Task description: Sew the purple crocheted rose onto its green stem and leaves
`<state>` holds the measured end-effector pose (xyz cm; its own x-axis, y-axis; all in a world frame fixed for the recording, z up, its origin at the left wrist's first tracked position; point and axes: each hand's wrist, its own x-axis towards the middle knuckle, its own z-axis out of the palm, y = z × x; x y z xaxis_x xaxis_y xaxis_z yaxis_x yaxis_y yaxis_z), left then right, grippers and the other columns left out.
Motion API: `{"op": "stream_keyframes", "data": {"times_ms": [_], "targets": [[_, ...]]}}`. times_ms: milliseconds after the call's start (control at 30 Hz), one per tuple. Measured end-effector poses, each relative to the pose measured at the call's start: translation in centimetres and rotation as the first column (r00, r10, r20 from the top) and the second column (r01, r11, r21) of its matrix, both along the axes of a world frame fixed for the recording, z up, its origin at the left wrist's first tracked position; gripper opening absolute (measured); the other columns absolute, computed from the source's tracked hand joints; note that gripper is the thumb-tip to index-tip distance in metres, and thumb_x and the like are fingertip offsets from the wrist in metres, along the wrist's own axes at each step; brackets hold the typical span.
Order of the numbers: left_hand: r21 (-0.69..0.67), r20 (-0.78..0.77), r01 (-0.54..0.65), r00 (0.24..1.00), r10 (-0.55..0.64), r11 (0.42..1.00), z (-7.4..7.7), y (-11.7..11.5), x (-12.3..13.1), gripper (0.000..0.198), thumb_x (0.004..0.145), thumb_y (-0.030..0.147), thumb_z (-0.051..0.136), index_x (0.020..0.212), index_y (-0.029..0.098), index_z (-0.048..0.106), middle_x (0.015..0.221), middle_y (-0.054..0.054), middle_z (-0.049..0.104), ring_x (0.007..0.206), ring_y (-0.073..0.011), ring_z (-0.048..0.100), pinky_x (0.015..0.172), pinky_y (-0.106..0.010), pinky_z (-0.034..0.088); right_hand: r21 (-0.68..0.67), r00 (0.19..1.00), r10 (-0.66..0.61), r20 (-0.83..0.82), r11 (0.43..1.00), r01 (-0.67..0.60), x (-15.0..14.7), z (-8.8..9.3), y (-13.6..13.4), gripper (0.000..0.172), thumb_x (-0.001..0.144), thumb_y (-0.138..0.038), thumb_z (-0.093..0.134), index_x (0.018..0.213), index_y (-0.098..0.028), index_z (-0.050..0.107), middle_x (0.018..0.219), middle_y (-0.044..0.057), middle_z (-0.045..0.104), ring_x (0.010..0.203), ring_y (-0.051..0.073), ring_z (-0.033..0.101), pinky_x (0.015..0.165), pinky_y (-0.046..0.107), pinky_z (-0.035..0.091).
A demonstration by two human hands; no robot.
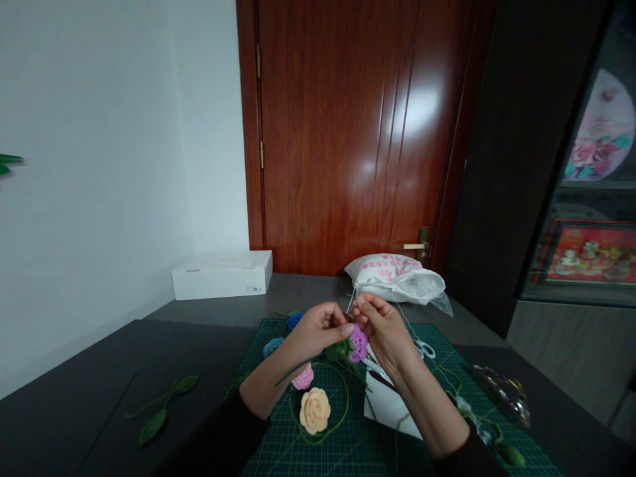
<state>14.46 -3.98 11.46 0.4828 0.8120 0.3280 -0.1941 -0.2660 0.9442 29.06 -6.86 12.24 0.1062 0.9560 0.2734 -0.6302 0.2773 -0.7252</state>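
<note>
My left hand [318,329] is closed on a purple crocheted flower [358,343] with green at its base, above the cutting mat. The fingers of my right hand [383,326] are pinched just above the flower, close to a thin pale strand or rod [350,301]; what exactly they grip is too small to tell. Below my left forearm lie a pink crocheted flower [303,377] and a cream crocheted rose [315,411]. Beyond that forearm are a dark blue flower [294,321] and a light blue flower [273,346], partly hidden.
Scissors with white handles [425,349] and a white sheet [390,404] rest on the green cutting mat [268,430]. Green crocheted leaves [154,427] lie at left. Behind stand a white box [221,275] and a white plastic bag [392,277]. Glasses [507,391] are at right.
</note>
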Motion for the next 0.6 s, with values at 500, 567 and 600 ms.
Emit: {"op": "stream_keyframes", "data": {"times_ms": [500, 567, 600], "targets": [[0.083, 0.090, -0.157, 0.985, 0.150, 0.984, 2.9, -1.6, -2.0, 0.018, 0.071, 0.022, 0.079, 0.068, 0.014, 0.063, 0.078, -0.003, 0.067, 0.076, -0.0152, 0.062, 0.073, -0.026, 0.047, 0.063, 0.989, 0.023, 0.145, 0.997, -0.032, -1.0, 0.7, -1.2, 0.032, 0.064, -0.038, 0.089, 0.073, -0.015, 0.069, 0.057, -0.003, 0.060, 0.046, 0.004, 0.039, 0.046, 0.019, 0.028], [0.104, 0.073, -0.229, 0.972, 0.222, 0.968, 2.9, -1.8, -1.8, 0.016, 0.071, 0.020, 0.078, 0.069, 0.014, 0.063, 0.069, 0.000, 0.065, 0.065, -0.0127, 0.059, 0.064, -0.024, 0.046, 0.051, 0.988, 0.034, 0.151, 0.998, -0.042, -1.2, 0.5, -1.3, 0.033, 0.063, -0.038, 0.090, 0.073, -0.015, 0.068, 0.057, -0.002, 0.062, 0.046, 0.005, 0.040, 0.046, 0.018, 0.029], [0.105, 0.058, -0.240, 0.970, 0.235, 0.965, 2.9, -1.9, -1.6, 0.015, 0.071, 0.020, 0.077, 0.070, 0.014, 0.064, 0.066, 0.001, 0.064, 0.059, -0.0114, 0.057, 0.059, -0.024, 0.045, 0.044, 0.987, 0.039, 0.153, 0.998, -0.046, -1.3, 0.4, -1.3, 0.033, 0.062, -0.038, 0.090, 0.073, -0.016, 0.068, 0.057, -0.003, 0.062, 0.045, 0.005, 0.041, 0.045, 0.018, 0.030]]}}
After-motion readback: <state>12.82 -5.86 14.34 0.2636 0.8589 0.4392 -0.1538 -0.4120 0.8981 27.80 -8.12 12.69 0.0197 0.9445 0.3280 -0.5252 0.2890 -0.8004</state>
